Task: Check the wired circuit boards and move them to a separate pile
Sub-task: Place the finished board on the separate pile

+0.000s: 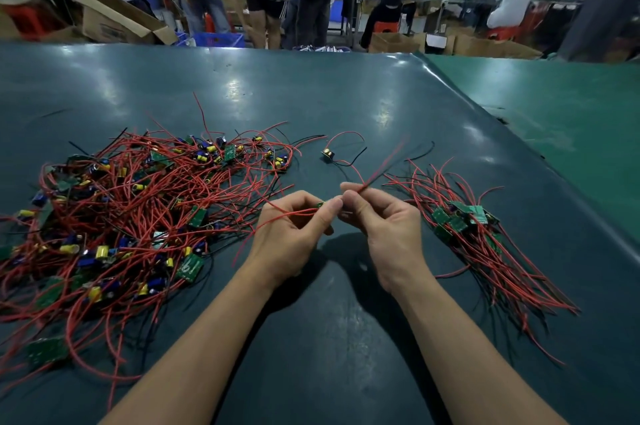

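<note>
At frame centre, the left hand (294, 227) pinches a small green circuit board (320, 205) while the right hand (384, 216) pinches its thin red wire (381, 165). A tangled unsorted pile (121, 210) lies left on the glossy dark-green tabletop (311, 95), and a tidier checked pile (478, 237) lies right.

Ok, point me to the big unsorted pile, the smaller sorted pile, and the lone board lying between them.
unsorted pile (138, 216), head view, on the tangled red wires at its middle.
sorted pile (460, 220), head view, on its stacked green boards.
lone board (327, 155), head view, on its component body.
</note>
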A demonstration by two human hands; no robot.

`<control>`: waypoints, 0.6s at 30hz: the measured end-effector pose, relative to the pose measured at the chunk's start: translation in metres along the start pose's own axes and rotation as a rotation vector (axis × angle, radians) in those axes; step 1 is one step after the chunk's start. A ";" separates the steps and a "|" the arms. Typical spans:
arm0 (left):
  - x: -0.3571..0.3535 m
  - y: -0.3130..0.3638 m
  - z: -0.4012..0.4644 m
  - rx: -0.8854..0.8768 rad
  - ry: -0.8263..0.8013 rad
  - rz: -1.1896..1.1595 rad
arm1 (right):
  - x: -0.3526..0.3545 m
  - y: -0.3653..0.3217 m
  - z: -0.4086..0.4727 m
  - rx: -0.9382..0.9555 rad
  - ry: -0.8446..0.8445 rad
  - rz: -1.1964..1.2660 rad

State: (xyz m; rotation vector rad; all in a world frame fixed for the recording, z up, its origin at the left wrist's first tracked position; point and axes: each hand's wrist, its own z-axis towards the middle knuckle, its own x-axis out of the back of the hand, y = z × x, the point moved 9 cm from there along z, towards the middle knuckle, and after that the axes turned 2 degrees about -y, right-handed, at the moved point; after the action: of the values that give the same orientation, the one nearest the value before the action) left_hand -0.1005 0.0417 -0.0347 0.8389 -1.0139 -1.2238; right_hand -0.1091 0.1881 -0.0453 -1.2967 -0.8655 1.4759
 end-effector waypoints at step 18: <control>-0.008 -0.009 0.000 0.143 -0.134 -0.177 | 0.059 -0.030 -0.004 0.248 0.453 -0.109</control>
State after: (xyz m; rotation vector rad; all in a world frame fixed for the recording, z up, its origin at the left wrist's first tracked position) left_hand -0.1037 0.0486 -0.0443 0.9849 -1.1653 -1.3837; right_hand -0.0985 0.2530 -0.0360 -1.3021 -0.4334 1.1012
